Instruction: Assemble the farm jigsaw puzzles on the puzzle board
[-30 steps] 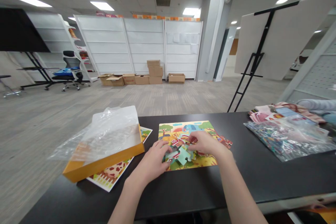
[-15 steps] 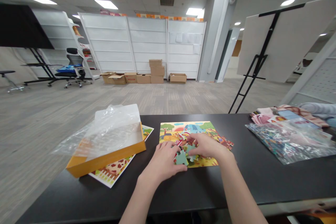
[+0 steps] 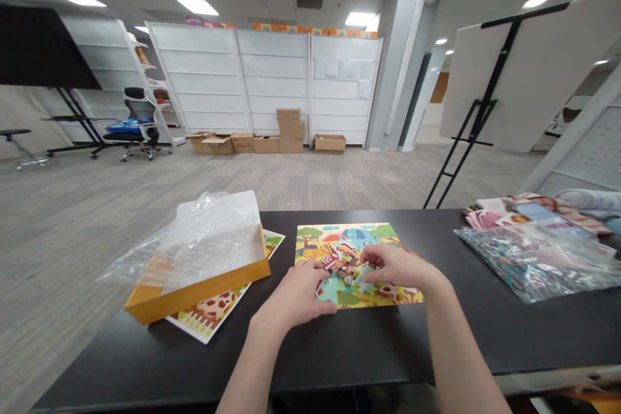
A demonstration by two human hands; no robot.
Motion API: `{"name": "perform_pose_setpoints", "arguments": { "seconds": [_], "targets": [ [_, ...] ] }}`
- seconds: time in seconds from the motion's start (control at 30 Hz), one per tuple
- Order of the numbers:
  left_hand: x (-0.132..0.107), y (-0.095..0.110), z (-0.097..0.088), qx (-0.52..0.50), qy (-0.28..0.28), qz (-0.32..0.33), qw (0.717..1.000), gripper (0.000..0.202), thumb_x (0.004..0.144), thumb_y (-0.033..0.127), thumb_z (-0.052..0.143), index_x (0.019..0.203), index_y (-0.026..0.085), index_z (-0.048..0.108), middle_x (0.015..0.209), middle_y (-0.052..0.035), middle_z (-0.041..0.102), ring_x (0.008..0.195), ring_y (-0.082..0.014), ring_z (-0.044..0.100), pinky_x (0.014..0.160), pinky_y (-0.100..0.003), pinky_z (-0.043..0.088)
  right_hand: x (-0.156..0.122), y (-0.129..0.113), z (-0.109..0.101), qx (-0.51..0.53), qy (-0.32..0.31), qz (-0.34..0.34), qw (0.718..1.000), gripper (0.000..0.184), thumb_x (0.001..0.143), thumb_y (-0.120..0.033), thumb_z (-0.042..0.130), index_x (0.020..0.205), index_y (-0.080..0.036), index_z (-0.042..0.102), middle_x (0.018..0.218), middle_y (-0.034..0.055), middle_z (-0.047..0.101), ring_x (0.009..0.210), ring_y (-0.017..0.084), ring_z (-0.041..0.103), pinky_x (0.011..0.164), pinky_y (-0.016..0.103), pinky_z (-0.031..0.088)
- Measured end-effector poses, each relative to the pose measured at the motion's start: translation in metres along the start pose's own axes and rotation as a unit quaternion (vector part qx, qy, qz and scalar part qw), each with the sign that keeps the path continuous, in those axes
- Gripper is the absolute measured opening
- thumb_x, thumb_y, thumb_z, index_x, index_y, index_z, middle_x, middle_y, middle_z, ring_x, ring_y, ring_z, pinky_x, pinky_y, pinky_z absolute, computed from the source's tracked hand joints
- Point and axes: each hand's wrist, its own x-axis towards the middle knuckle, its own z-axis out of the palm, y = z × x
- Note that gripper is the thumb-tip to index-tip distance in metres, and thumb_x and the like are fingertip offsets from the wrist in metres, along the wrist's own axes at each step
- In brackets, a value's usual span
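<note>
A colourful animal picture board (image 3: 310,231) lies on the black table, with a heap of loose jigsaw pieces (image 3: 342,259) on its middle. My right hand (image 3: 398,266) is over the board's right part, thumb and fingertips pinching a pale green puzzle piece (image 3: 363,279). At the board's left edge rests my left hand (image 3: 299,292), fingers bent and thumb apart from them. Its fingertips are beside the heap, near another pale green piece (image 3: 328,290); whether they touch it is hard to see. My right hand covers some pieces.
To the left, an orange-sided box (image 3: 204,291) holds a clear plastic bag (image 3: 204,233) and sits on a printed animal sheet (image 3: 208,320). At the right lie a plastic bag of small coloured pieces (image 3: 533,265) and folded cloths (image 3: 582,210). The table's far edge faces open floor.
My right hand has shifted slightly right, holding the pale green piece. More of the heap's middle shows, and pieces now lie along the board's lower right. My left hand has moved slightly left.
</note>
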Motion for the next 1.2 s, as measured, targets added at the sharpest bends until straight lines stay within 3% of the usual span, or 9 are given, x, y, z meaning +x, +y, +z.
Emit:
{"name": "perform_pose_setpoints", "arguments": {
  "seconds": [0.23, 0.37, 0.5, 0.67, 0.8, 0.9, 0.97, 1.07, 1.2],
  "targets": [
    [0.014, 0.016, -0.001, -0.173, 0.115, 0.023, 0.978, 0.048, 0.076, 0.034, 0.077, 0.120, 0.023, 0.064, 0.124, -0.0083, 0.064, 0.112, -0.0262, 0.062, 0.095, -0.039, 0.052, 0.007, 0.004, 0.001, 0.151, 0.033, -0.052, 0.987, 0.029, 0.081, -0.043, 0.068, 0.097, -0.019, 0.062, 0.077, -0.0011, 0.062, 0.072, 0.015, 0.059, 0.065, 0.026, 0.045],
    [0.020, 0.017, 0.006, -0.321, 0.083, 0.024, 0.943, 0.053, 0.080, 0.028, 0.069, 0.130, 0.023, 0.054, 0.129, -0.0084, 0.063, 0.096, -0.0198, 0.067, 0.079, -0.032, 0.057, 0.019, 0.001, 0.011, 0.203, 0.015, -0.081, 0.976, 0.033, 0.083, -0.047, 0.067, 0.099, -0.018, 0.062, 0.080, -0.0007, 0.063, 0.072, 0.014, 0.058, 0.067, 0.026, 0.046],
    [0.024, 0.008, 0.014, -0.374, 0.073, 0.030, 0.924, 0.049, 0.083, 0.022, 0.062, 0.131, 0.022, 0.052, 0.116, -0.0077, 0.068, 0.090, -0.0180, 0.068, 0.079, -0.032, 0.056, 0.022, -0.001, 0.015, 0.179, 0.013, -0.082, 0.980, 0.033, 0.086, -0.048, 0.063, 0.100, -0.017, 0.066, 0.074, -0.0023, 0.059, 0.065, 0.012, 0.054, 0.060, 0.025, 0.043],
    [0.026, 0.005, 0.016, -0.335, 0.110, -0.021, 0.935, 0.028, 0.083, 0.031, 0.064, 0.107, 0.016, 0.063, 0.085, -0.0029, 0.065, 0.070, -0.0149, 0.062, 0.066, -0.028, 0.052, 0.021, -0.004, 0.015, 0.155, 0.031, -0.094, 0.983, 0.028, 0.086, -0.044, 0.064, 0.097, -0.018, 0.066, 0.086, 0.0011, 0.064, 0.077, 0.015, 0.059, 0.070, 0.026, 0.047],
    [0.029, 0.009, 0.014, -0.317, 0.143, -0.030, 0.937, 0.024, 0.089, 0.040, 0.058, 0.080, 0.017, 0.057, 0.065, 0.0032, 0.052, 0.061, -0.0121, 0.053, 0.056, -0.023, 0.042, 0.024, -0.003, 0.014, 0.168, 0.048, -0.097, 0.980, 0.030, 0.084, -0.045, 0.067, 0.097, -0.019, 0.063, 0.100, 0.0048, 0.065, 0.095, 0.019, 0.061, 0.080, 0.029, 0.050],
    [0.029, 0.008, 0.014, -0.364, 0.125, -0.033, 0.923, 0.025, 0.089, 0.041, 0.059, 0.082, 0.018, 0.054, 0.069, 0.0033, 0.054, 0.061, -0.0111, 0.053, 0.054, -0.021, 0.042, 0.026, -0.001, 0.014, 0.166, 0.064, -0.092, 0.980, 0.030, 0.085, -0.047, 0.066, 0.093, -0.019, 0.060, 0.095, 0.0042, 0.063, 0.091, 0.019, 0.060, 0.078, 0.030, 0.050],
    [0.029, 0.005, 0.016, -0.409, 0.086, -0.005, 0.908, 0.026, 0.085, 0.037, 0.065, 0.102, 0.018, 0.057, 0.081, 0.0011, 0.062, 0.067, -0.0126, 0.058, 0.059, -0.022, 0.046, 0.027, 0.000, 0.015, 0.172, 0.060, -0.093, 0.979, 0.030, 0.086, -0.048, 0.064, 0.092, -0.020, 0.058, 0.087, 0.0020, 0.061, 0.081, 0.017, 0.058, 0.073, 0.029, 0.049],
    [0.027, -0.002, 0.020, -0.422, 0.063, 0.038, 0.904, 0.052, 0.082, 0.029, 0.069, 0.130, 0.022, 0.050, 0.105, -0.0050, 0.067, 0.086, -0.0171, 0.064, 0.070, -0.026, 0.051, 0.026, 0.000, 0.018, 0.187, 0.039, -0.092, 0.977, 0.031, 0.089, -0.051, 0.060, 0.093, -0.020, 0.056, 0.079, -0.0009, 0.056, 0.070, 0.014, 0.053, 0.063, 0.027, 0.045],
    [0.027, -0.006, 0.024, -0.413, 0.065, 0.033, 0.908, 0.045, 0.083, 0.029, 0.068, 0.125, 0.022, 0.053, 0.106, -0.0047, 0.066, 0.087, -0.0173, 0.064, 0.072, -0.026, 0.050, 0.022, -0.001, 0.019, 0.148, 0.065, -0.093, 0.983, 0.033, 0.091, -0.051, 0.057, 0.081, -0.019, 0.055, 0.071, -0.0028, 0.049, 0.064, 0.012, 0.045, 0.058, 0.025, 0.038]
  ]
}}
